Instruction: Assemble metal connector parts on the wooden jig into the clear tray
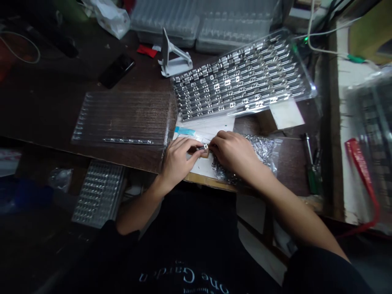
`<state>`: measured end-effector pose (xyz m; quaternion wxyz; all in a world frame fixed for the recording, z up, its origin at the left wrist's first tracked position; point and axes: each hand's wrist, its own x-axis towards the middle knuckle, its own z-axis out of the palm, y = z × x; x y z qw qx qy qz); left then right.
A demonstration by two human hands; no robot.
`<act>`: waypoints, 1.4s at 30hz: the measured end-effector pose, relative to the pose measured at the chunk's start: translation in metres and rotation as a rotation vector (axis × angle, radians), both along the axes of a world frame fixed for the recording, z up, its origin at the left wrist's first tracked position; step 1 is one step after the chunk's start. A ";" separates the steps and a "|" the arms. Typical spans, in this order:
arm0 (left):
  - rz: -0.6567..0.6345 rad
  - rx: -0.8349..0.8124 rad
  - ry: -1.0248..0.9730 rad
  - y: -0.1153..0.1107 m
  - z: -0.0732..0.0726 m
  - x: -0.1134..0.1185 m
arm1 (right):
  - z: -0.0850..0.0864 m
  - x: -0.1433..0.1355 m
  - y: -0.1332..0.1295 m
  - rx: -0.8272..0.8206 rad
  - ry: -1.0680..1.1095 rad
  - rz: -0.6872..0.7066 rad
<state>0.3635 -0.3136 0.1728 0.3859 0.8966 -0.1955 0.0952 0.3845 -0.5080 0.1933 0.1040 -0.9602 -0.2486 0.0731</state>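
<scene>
Between thumb and index finger, my left hand (179,160) pinches a small metal connector (201,147) above a white board (200,166). Close to its right side is my right hand (233,152), with fingers curled down; whatever they hold is too small to make out. A clear bag of small metal parts (263,149) lies under and beside my right hand. On the left, a clear ribbed tray (122,116) bears a short row of connectors (128,141). Behind my hands, a slanted clear tray (308,92) is filled with rows of similar connectors.
A grey stand (176,63) and a black phone (116,70) are at the back. Stacked clear trays (167,20) stand behind them. To the right are a green-handled screwdriver (311,175) and a red strap (363,175). Another filled tray (98,194) sits below the table edge.
</scene>
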 end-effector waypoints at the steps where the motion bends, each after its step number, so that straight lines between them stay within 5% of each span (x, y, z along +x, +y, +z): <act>1: -0.009 0.003 0.005 -0.003 -0.001 0.001 | -0.001 0.000 0.000 -0.004 -0.007 0.009; 10: 0.023 0.064 0.055 -0.010 -0.010 0.002 | 0.000 0.004 -0.015 0.384 0.033 -0.109; 15: 0.026 0.016 0.027 -0.011 -0.008 0.002 | 0.002 0.006 -0.018 0.468 0.019 -0.155; 35: 0.017 0.013 0.027 -0.009 -0.014 0.001 | 0.003 0.006 -0.014 0.441 0.066 -0.147; 42: 0.032 -0.024 -0.001 -0.011 -0.019 0.000 | 0.002 0.001 -0.005 0.175 0.007 -0.218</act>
